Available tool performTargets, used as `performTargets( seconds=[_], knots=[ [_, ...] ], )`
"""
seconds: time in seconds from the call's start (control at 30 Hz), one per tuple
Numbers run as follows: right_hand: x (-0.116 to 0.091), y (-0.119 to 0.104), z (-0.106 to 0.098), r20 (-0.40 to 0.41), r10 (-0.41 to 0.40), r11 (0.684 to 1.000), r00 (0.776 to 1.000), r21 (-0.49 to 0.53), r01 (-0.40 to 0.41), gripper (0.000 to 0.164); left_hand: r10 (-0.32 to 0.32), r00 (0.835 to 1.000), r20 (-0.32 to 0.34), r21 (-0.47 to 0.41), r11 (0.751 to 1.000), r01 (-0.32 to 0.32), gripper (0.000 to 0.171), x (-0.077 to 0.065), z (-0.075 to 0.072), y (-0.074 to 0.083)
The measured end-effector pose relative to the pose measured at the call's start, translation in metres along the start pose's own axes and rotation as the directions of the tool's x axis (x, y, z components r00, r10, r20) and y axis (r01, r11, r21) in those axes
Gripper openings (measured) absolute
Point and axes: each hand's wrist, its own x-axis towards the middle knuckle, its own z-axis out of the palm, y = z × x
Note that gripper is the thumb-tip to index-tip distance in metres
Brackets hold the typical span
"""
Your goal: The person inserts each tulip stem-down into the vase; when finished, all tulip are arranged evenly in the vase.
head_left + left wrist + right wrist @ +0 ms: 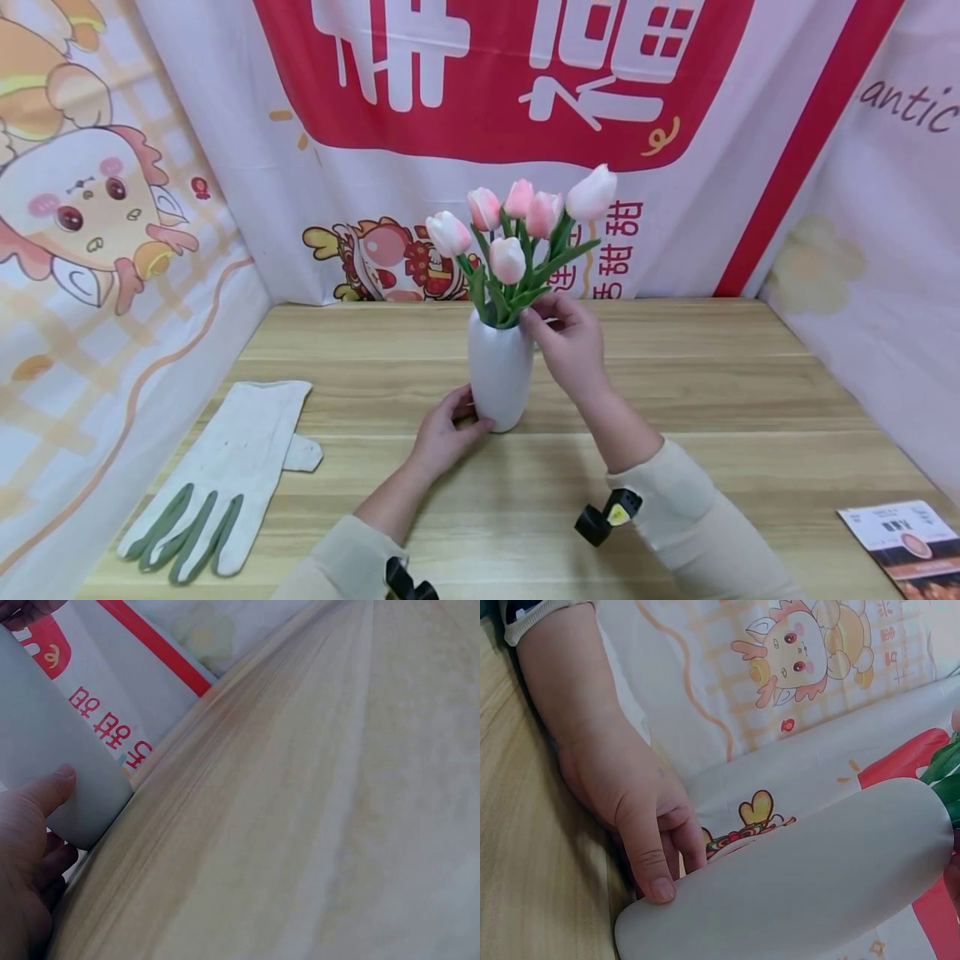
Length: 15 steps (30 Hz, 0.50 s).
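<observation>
A white vase [499, 375] stands on the wooden table, holding several pink-and-white artificial-looking tulips [507, 260] with green leaves. Low on the vase, my left hand [442, 433] grips the base, its thumb on the near side and the fingers curled behind. The left wrist view shows that thumb pressed to the smooth vase wall [67, 742]. Up at the rim, my right hand [573, 346] holds the vase's right side between thumb and fingers, just below the leaves. Only bits of the right fingers show at the edge of the right wrist view.
A white work glove [225, 467] with grey-green fingers lies flat on the table's left side. At the right front corner is a printed card or packet [911, 546]. Printed cloth [420, 175] hangs behind the table and along both sides.
</observation>
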Motion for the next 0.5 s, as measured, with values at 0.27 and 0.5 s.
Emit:
performTargets(
  seconds=[0.27,0.5],
  knots=[
    [-0.0008,0.0002,-0.0004,0.000,0.000,0.998,1.000,0.060,0.000,0.023,-0.002,1.000,-0.004,0.001,1.000,0.002,0.063,0.0000,-0.0006,-0.0001],
    [-0.0021,0.0013,-0.0002,-0.023,0.046,0.989,0.999,0.142,-0.042,0.027,-0.005,1.000,-0.003,0.007,1.000,0.005,0.064,-0.0002,-0.0005,-0.0015]
  ],
)
